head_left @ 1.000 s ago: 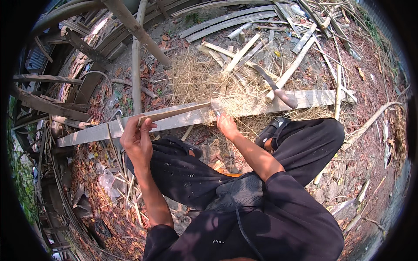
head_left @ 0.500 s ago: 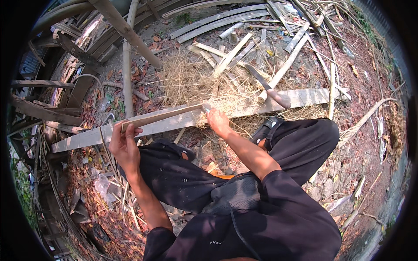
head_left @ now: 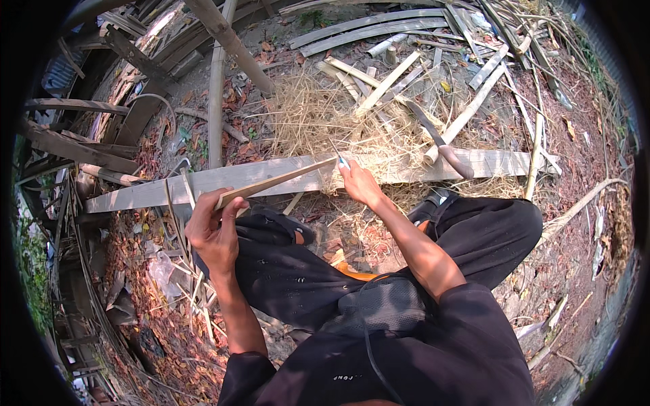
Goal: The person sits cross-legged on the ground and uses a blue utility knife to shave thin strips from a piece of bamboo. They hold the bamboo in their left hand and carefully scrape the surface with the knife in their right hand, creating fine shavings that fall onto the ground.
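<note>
My left hand [head_left: 211, 233] is closed on the near end of a narrow, flat strip of wood or bamboo [head_left: 277, 181]. The strip slants away to the right, and its far end lies over the grey plank [head_left: 145, 194]. In my right hand [head_left: 360, 184] is a small knife [head_left: 343, 162] with a pale blue-white handle. Its thin blade points up and away, right at the strip's far tip; whether the two touch I cannot tell. Fine straw-coloured shavings [head_left: 305, 115] are heaped behind the plank and spill over it near the knife.
A machete [head_left: 433, 132] with a brown handle rests across the plank to the right. Split bamboo pieces [head_left: 389, 81] and long slats [head_left: 372, 30] lie beyond the shavings. At left, an upright pole [head_left: 233, 44] and stacked timber [head_left: 74, 142] stand. My bent legs [head_left: 467, 227] are close to the plank.
The whole view has shifted, so the scene sits farther right. My left hand and the strip's near end have come closer to me, off the plank. More of the knife's blade shows.
</note>
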`<act>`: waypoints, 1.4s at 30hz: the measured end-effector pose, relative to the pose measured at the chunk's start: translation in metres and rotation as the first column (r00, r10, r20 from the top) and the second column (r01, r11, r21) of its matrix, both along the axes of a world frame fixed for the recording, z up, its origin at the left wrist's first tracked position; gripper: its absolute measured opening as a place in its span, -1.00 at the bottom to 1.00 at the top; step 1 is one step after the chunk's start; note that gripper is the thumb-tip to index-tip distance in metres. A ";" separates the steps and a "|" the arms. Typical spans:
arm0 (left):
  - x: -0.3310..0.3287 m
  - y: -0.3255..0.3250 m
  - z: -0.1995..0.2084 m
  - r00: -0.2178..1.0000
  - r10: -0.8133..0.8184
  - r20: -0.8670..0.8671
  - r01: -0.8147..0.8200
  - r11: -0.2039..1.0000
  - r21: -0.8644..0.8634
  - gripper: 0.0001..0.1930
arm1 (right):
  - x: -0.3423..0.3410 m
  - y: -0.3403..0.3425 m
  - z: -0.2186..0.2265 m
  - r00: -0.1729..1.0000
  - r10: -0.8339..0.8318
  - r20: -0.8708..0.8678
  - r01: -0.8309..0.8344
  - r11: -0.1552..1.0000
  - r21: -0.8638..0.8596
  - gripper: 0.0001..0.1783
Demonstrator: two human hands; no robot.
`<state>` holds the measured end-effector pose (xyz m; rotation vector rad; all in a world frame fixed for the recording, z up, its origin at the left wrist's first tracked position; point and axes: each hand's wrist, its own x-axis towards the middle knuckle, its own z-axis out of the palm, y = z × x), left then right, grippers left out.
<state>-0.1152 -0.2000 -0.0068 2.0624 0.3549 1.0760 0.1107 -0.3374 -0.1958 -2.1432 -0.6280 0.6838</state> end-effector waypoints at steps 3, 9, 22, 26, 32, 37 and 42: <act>0.002 -0.012 0.000 1.000 0.018 0.000 -0.018 0.994 0.105 -0.86 | -0.043 -0.011 0.112 0.986 0.103 0.130 -0.140 0.937 0.320 -0.64; 0.025 -0.037 0.018 1.000 0.024 -0.015 -0.020 0.968 0.249 -0.88 | -0.111 -0.066 0.214 0.957 0.160 0.242 -0.266 0.818 0.510 -0.82; 0.031 -0.049 0.005 0.998 -0.026 0.062 0.017 0.988 0.155 -0.83 | -0.095 -0.076 0.148 0.974 0.057 0.221 -0.109 0.968 0.227 -0.77; 0.036 -0.050 0.009 0.990 -0.081 0.115 0.075 0.996 0.056 -0.81 | -0.111 -0.073 0.186 0.919 0.056 0.389 -0.255 0.839 0.482 -0.79; 0.036 -0.065 -0.002 0.988 -0.069 0.137 0.057 0.994 0.092 -0.79 | -0.109 -0.061 0.161 0.934 0.024 0.355 -0.173 0.902 0.396 -0.76; 0.036 -0.061 -0.004 0.991 -0.111 0.081 0.095 0.980 0.177 -0.78 | -0.106 -0.071 0.171 0.969 0.036 0.245 -0.129 0.918 0.376 -0.76; 0.035 -0.061 -0.001 0.989 -0.107 0.098 0.092 0.985 0.146 -0.78 | -0.094 -0.064 0.153 0.972 0.081 0.219 -0.143 0.948 0.286 -0.76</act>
